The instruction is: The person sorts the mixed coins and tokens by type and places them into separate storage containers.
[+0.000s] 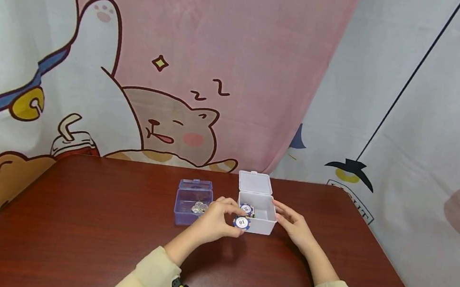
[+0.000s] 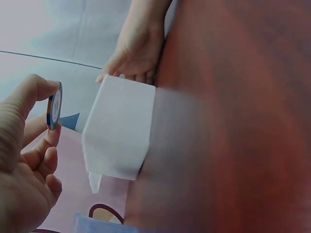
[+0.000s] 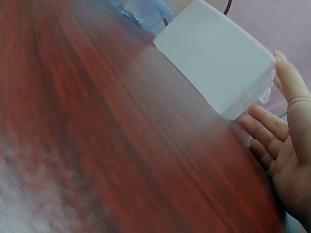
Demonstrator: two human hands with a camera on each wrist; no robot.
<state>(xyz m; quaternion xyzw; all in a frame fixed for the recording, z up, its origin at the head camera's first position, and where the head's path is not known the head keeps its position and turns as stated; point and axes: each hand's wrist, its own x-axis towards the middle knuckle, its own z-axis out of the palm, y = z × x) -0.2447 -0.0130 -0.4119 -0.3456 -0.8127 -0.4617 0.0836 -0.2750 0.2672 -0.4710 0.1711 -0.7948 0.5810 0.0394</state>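
Note:
Between thumb and fingers my left hand [image 1: 215, 219] pinches a blue-and-white poker chip [image 1: 242, 222], marked 10 in the head view. It is held at the front wall of the open white plastic box [image 1: 262, 227]; the left wrist view shows the chip [image 2: 55, 106] edge-on, apart from the box. More poker chips [image 1: 247, 209] lie inside the box at its left. At the box's right side, my right hand [image 1: 295, 227] touches the wall with extended fingers; the right wrist view shows its thumb by the upper corner.
A translucent blue box [image 1: 183, 219] with its lid up stands left of the white one, silvery coin-like discs [image 1: 199, 207] inside. Both sit on a dark red wooden table [image 1: 115, 235]. A cartoon-printed cloth [image 1: 256, 70] hangs behind the far edge.

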